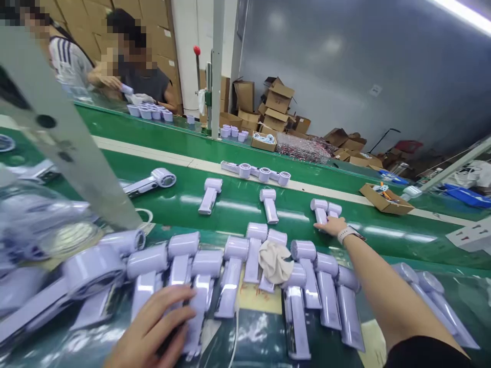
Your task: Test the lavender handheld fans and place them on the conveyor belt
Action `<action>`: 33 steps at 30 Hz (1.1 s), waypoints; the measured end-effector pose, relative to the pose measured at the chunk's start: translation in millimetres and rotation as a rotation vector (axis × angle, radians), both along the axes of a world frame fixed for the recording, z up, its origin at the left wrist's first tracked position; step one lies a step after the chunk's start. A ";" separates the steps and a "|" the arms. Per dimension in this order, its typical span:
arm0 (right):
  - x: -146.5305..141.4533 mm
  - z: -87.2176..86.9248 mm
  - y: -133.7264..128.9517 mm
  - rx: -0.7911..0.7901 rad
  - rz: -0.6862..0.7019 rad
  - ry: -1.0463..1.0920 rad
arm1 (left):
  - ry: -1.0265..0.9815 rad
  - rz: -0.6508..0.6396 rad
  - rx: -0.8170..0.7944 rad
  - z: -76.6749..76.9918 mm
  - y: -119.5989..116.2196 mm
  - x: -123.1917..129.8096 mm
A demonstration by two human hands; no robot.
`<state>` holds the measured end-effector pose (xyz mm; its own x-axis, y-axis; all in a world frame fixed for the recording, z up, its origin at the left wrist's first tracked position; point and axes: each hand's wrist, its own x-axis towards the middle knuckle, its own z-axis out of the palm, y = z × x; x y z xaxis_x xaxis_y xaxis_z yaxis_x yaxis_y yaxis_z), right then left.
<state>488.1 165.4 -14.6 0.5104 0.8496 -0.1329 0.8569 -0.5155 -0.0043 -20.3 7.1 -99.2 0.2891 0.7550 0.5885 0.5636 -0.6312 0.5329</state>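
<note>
My right hand point(332, 225) reaches across to the far side, its fingers closed around the lilac handheld fan point(319, 205) on the green belt. A second lilac fan point(335, 209) lies right beside it, partly hidden by the hand. Near the front, my left hand point(159, 324) has its fingers bent and apart, over the handle of a lilac fan point(199, 306); whether it touches the handle I cannot tell. Several like fans, heads away from me, lie in a row along the near bench. On top of them sits a crumpled white cloth point(275, 261).
More fans point(269, 205) lie spaced along the green belt point(238, 202). A slanted metal post point(76, 122) stands at left, near a plastic-wrapped pile point(38, 220). A small cardboard box point(385, 199) with tools sits at right. Across the belt, a co-worker point(141, 76) holds a lilac part.
</note>
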 end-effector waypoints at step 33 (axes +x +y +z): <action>-306.1 -14.6 -249.9 0.217 0.477 1.202 | -1.294 -0.421 -0.859 82.8 -12.1 13.9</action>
